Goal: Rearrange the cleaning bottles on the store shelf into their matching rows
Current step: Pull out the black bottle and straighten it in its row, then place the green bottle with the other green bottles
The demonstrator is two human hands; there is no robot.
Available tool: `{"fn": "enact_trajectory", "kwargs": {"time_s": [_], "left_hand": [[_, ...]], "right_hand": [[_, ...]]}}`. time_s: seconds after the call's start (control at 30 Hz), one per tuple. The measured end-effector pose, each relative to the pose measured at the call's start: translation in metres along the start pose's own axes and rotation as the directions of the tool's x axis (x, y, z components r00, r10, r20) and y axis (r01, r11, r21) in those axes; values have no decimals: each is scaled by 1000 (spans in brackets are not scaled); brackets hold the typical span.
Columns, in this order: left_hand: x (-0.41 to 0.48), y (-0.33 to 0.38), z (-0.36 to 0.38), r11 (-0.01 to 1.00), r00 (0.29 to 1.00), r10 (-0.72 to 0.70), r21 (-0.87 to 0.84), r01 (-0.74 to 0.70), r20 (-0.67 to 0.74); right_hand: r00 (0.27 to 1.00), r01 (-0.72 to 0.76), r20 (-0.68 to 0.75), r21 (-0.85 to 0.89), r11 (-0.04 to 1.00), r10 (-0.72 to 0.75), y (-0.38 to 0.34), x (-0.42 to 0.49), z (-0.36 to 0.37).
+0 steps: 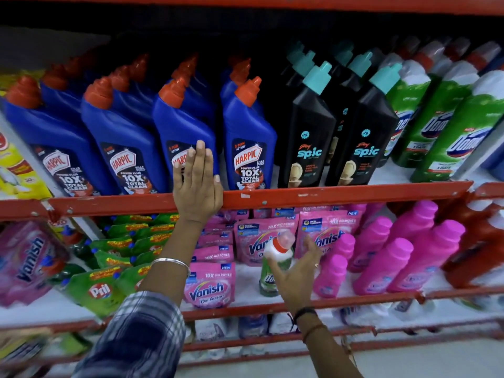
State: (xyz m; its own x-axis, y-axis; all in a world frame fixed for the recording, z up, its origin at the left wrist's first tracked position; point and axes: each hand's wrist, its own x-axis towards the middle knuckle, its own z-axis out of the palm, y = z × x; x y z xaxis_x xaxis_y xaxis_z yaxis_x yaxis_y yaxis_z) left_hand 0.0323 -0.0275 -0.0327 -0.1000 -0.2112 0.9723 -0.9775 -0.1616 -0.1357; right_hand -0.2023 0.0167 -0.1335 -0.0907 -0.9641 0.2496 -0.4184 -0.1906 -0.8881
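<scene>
Left hand (197, 184) is flat and open against a blue Harpic bottle (185, 132) on the upper shelf (327, 196). Right hand (296, 271) has a loose, half-open grip around a green Domex bottle (274, 264) standing among the pink Vanish pouches (261, 238) below.

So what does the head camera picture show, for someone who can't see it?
A person's left hand rests flat on a blue plastic Harpic bottle on a red metal shelf, while the right hand reaches around a stray green Domex bottle below.
</scene>
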Motion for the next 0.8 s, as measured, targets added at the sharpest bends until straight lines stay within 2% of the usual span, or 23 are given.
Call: {"fn": "enact_trajectory", "kwargs": {"time_s": [0.1,0.2,0.3,0.6,0.8], "left_hand": [[-3,0,0,1000,1000,-2,-11,3,14],[-3,-1,0,1000,1000,-2,-19,3,25],[-2,-1,0,1000,1000,-2,-24,3,30],[-2,-1,-1,999,999,-14,-44,16,41],[-1,0,-2,999,999,-11,-49,13,43]], "right_hand": [[990,-105,87,-37,994,108,22,-11,13],[976,-185,111,-30,982,188,43,-15,24],[975,-184,126,-25,983,186,53,-17,31],[958,-285,81,140,948,276,40,-15,16],[976,-208,-44,108,972,213,20,-5,-23]]}}
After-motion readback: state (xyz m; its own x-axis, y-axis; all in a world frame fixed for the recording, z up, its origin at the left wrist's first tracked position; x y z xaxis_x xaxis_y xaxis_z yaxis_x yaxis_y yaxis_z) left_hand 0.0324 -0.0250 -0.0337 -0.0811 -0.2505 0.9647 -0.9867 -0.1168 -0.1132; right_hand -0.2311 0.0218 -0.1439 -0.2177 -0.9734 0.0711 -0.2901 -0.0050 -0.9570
